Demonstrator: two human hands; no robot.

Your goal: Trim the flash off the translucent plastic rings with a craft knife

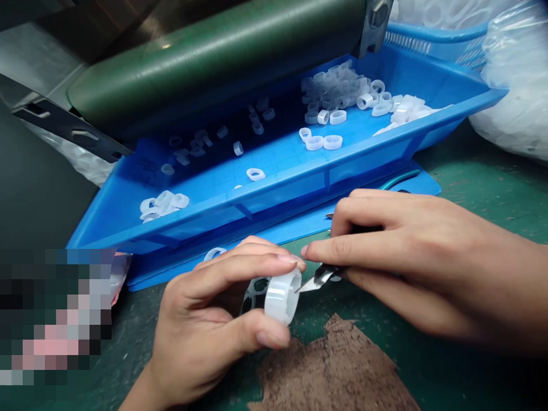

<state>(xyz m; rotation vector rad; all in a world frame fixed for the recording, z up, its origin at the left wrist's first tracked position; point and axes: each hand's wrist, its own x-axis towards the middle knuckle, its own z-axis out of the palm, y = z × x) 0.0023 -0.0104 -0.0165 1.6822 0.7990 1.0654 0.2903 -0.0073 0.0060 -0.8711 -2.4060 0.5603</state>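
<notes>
Translucent ring (pixel 280 297) and small blade (pixel 319 278) held above the green worktop (pixel 471 171).
The ring is clamped by the thumb and fingers of the left hand (pixel 201 322), its rim exposed toward the blade, which is pinched in the fingers of the right hand (pixel 406 262). Blade-to-ring contact cannot be made out. More rings (pixel 334 94) lie in a blue tray (pixel 205 225) beyond; the lower-left corner is obscured.

Blue tray of loose rings on my desk, roller over it.
My blue plastic tray (pixel 282 200) sits on the green desk (pixel 471 171), translucent white rings (pixel 338 91) scattered inside, thickest at the far end. Dark green roller (pixel 205 63) runs above, metal bracket (pixel 377 23) at its end, slotted black bar (pixel 71 128) at left. Blue basket (pixel 432 40) and clear plastic bag (pixel 518 97) behind, right. Brown patch (pixel 329 365) on desk, teal handle (pixel 400 178) by tray.
</notes>
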